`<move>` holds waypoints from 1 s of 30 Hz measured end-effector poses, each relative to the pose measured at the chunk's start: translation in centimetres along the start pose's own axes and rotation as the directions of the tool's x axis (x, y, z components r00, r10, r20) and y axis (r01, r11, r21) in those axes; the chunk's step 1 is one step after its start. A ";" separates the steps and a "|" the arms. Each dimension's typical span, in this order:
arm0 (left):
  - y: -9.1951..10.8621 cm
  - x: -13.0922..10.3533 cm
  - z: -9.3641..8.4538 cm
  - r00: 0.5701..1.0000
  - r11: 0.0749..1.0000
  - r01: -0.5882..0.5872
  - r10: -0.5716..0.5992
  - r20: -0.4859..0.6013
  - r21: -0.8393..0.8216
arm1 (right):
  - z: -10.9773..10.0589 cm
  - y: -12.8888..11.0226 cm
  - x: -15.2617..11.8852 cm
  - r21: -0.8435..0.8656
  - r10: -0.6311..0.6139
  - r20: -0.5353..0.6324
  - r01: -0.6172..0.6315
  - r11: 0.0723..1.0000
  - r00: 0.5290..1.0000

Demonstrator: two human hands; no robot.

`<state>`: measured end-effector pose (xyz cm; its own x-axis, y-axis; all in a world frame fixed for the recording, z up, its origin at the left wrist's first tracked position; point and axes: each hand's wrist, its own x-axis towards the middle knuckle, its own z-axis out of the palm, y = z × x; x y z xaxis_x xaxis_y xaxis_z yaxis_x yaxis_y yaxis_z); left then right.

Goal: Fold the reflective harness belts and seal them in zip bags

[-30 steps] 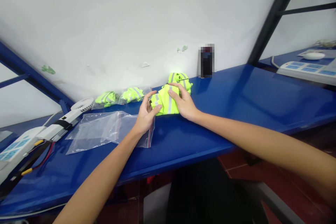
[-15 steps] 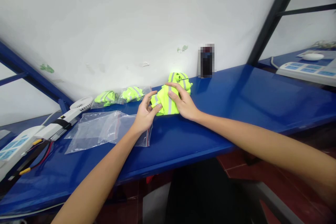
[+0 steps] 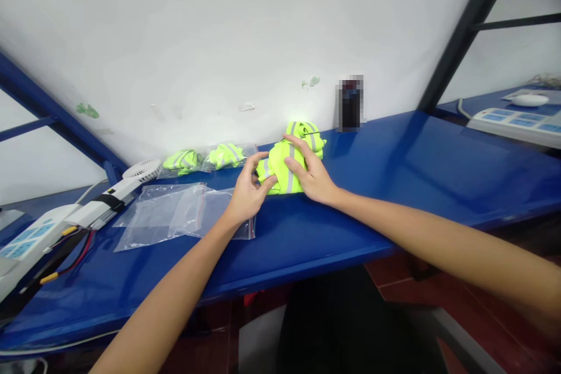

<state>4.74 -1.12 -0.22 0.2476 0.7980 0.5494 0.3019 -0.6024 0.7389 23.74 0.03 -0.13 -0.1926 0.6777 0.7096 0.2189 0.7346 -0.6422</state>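
Nearest to the person, below the grip, a red tiled floor (image 3: 390, 272) shows past the front edge of a blue table (image 3: 298, 234). On the tabletop, to the left of the grip, clear plastic bags (image 3: 160, 216) lie flat and overlapping, their right end partly behind the left forearm. Farther left of them are a power strip (image 3: 26, 239) and, beside it, a white device with a black strap (image 3: 107, 201).

At the grip itself, a folded yellow-green garment (image 3: 287, 170) with grey stripes is on the table between both hands. The left hand (image 3: 249, 190) grasps its left end, thumb on the near side and fingers curled round. The right hand (image 3: 314, 175) holds its right side, thumb on top and fingers reaching over toward the back.

Just behind the grip sits more striped fabric (image 3: 313, 139); whether it joins the held piece cannot be told. Beyond and left of the grip, two bagged yellow-green bundles (image 3: 227, 155) lie near the wall (image 3: 219, 41), with a white fan (image 3: 142, 169) beside them. Beyond and right of the grip, a blurred dark object (image 3: 349, 105) stands against the wall.
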 end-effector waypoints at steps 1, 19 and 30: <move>0.0 0.1 -0.1 1.000 1.000 0.007 -0.006 0.007 -0.027 | 0.0 0.0 0.0 0.006 0.001 0.015 -0.002 1.000 1.000; 0.5 -0.1 -0.4 0.995 0.995 -0.064 0.070 -0.077 0.079 | -1.3 0.0 1.3 0.021 0.061 0.157 -0.065 0.998 0.986; 0.6 0.1 -0.2 0.999 0.999 0.008 -0.006 -0.045 0.037 | -0.7 0.1 0.9 -0.118 -0.039 0.187 0.062 0.991 0.982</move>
<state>4.78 -1.36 0.33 0.2044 0.8019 0.5615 0.3380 -0.5961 0.7283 24.24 0.68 0.71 -0.3764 0.6424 0.6676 0.3175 0.7663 -0.5585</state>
